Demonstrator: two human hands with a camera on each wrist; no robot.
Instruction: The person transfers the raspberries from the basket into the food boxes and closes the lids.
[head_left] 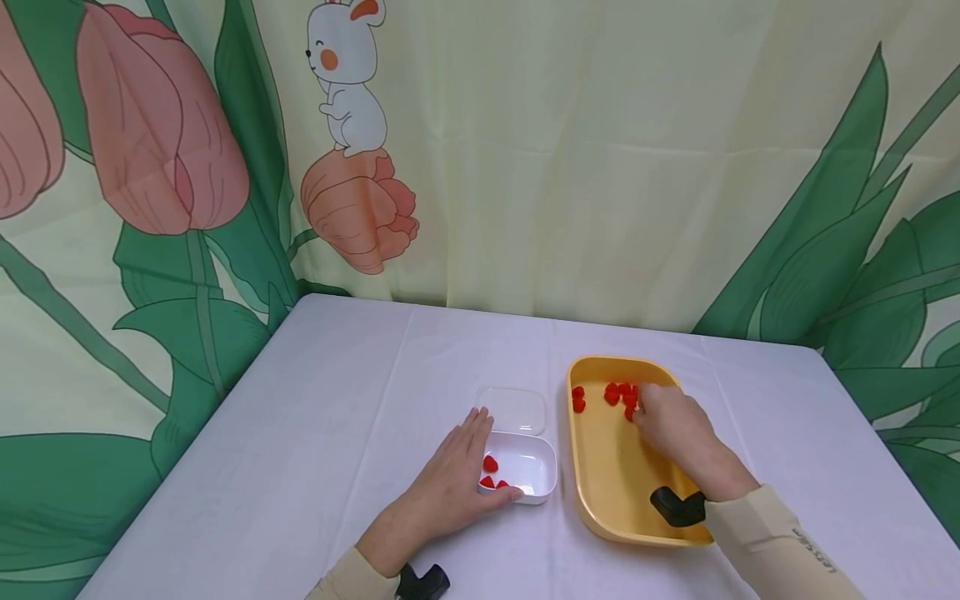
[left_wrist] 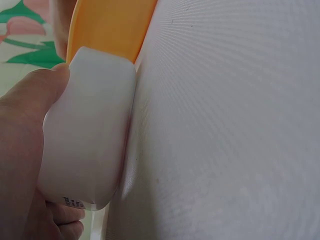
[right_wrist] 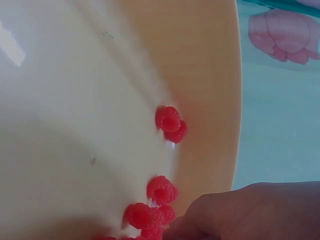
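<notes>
My left hand (head_left: 457,479) holds a small white plastic box (head_left: 536,467), its thumb along the near rim and its fingers at the left side. Three red raspberries (head_left: 490,464) show in the box, beside the palm. My right hand (head_left: 678,425) reaches down into a yellow tray (head_left: 607,492), at the far right part. Its fingertips touch or lie close to a cluster of raspberries (head_left: 612,394); whether one is pinched is hidden. In the right wrist view, raspberries (right_wrist: 159,190) lie against the tray wall beside the hand (right_wrist: 250,212).
A clear lid (head_left: 513,408) lies behind the white box. Two raspberries (head_left: 578,399) sit apart at the tray's left wall. The white-covered table (head_left: 262,467) ends at a curtain (head_left: 600,167) printed with tulips and a rabbit.
</notes>
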